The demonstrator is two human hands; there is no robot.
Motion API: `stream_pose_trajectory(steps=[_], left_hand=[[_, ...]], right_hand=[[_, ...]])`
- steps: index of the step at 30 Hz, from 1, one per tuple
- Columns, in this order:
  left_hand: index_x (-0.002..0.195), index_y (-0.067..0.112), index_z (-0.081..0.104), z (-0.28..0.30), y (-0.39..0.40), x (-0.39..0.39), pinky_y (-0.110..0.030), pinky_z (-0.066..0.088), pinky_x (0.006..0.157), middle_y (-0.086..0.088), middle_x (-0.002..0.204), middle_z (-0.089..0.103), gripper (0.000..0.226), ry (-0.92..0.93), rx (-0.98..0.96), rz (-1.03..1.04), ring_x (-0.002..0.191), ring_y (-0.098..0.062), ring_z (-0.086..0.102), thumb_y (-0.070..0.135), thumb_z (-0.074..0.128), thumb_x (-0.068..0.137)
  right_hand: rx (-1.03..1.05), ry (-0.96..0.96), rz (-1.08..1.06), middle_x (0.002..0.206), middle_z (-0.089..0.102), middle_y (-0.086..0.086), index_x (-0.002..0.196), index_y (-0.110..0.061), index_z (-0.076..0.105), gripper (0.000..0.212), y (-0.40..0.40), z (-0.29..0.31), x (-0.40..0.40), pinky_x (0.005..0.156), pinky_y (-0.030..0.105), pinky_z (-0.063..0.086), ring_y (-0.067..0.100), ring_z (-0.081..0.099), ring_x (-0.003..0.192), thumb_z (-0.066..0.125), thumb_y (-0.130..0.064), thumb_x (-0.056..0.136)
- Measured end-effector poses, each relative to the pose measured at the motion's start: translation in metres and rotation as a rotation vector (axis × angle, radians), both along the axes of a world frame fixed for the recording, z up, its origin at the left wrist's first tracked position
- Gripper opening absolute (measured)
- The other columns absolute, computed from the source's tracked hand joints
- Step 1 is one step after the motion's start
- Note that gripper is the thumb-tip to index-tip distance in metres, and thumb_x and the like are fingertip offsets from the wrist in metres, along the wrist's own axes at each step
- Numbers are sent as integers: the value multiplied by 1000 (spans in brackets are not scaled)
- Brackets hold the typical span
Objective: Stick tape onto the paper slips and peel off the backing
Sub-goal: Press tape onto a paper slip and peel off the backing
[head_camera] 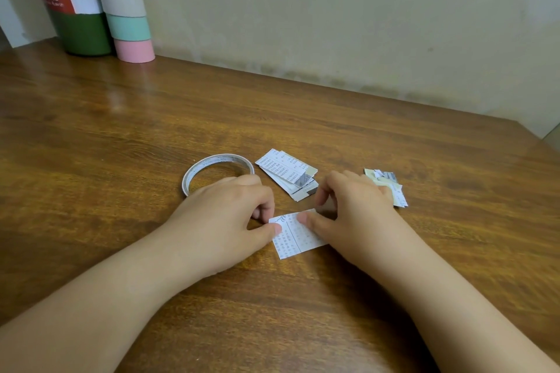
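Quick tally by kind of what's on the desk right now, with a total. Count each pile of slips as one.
Tape roll: 1
Single paper slip, held by left hand and right hand: 1
Piles of paper slips, middle pile and right pile: 2
Cylindrical containers, green canister and pastel-banded tube: 2
Total: 6

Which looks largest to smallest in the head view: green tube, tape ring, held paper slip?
1. Green tube, although farthest and cut off.
2. Tape ring.
3. Paper slip, nearest, partly covered by both hands.
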State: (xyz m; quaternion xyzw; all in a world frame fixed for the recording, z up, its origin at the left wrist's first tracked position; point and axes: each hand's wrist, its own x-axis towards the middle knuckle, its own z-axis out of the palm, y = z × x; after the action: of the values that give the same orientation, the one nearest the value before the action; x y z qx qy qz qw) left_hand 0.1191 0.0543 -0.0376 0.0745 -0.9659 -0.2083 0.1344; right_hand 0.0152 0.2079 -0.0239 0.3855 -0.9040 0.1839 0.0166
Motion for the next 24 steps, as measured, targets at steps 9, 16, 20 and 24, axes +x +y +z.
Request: stream_pose_trajectory(steps=[9, 16, 20, 24], left_hand=[[72, 32, 50, -1, 0, 1, -23, 40, 70, 15, 81, 50, 19, 7, 12, -5, 85, 1, 48, 46, 61, 78], [71, 32, 49, -1, 0, 0, -18, 35, 65, 15, 81, 50, 20, 3, -4, -1, 85, 1, 48, 47, 60, 78], [72, 32, 50, 0, 0, 1, -15, 31, 62, 15, 82, 50, 19, 6, -6, 1, 85, 2, 47, 47, 60, 79], [71, 33, 49, -1, 0, 0, -15, 30, 61, 15, 81, 49, 20, 14, -15, -6, 84, 3, 47, 48, 59, 79]], right_hand=[[13, 9, 10, 79, 39, -17, 78, -33, 39, 27, -3, 0, 2, 85, 30, 29, 10, 39, 89, 61, -48, 83], [57, -50, 57, 78, 37, -18, 80, -34, 41, 25, -5, 1, 6, 86, 30, 28, 9, 36, 89, 61, -49, 83], [59, -28, 49, 80, 37, -18, 82, -34, 42, 22, -3, 2, 4, 91, 31, 29, 10, 37, 91, 59, -47, 85], [86, -79, 118, 81, 36, -19, 86, -35, 42, 24, -4, 3, 11, 91, 30, 28, 8, 35, 93, 60, -50, 84]])
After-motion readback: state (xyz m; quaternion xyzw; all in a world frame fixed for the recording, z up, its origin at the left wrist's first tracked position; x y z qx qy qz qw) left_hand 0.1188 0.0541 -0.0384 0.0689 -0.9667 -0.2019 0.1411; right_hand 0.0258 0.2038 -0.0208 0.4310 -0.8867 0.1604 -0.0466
